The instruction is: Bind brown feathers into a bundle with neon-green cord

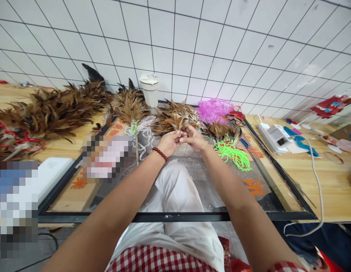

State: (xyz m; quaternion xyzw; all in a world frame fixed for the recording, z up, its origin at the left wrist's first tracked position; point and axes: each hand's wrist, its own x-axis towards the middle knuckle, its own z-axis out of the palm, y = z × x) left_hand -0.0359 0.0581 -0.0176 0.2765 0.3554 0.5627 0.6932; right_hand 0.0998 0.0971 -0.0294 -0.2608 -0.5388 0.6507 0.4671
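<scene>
Both my hands meet over the glass tabletop (198, 177). My left hand (169, 142), with a red bead bracelet on its wrist, and my right hand (194, 138) pinch the stems of a bunch of brown feathers (173, 118) that fans out just beyond my fingers. A finished feather duster (130, 106) lies to the left, tied with a green cord. A tangle of bright green cords (232, 154) lies right of my right hand.
A long heap of brown feathers (51, 109) covers the left of the wooden bench. A white lidded cup (149, 89) stands by the tiled wall. Pink netting (214, 110), a white device (277, 138) with a cable, and a white box (52, 172) lie around.
</scene>
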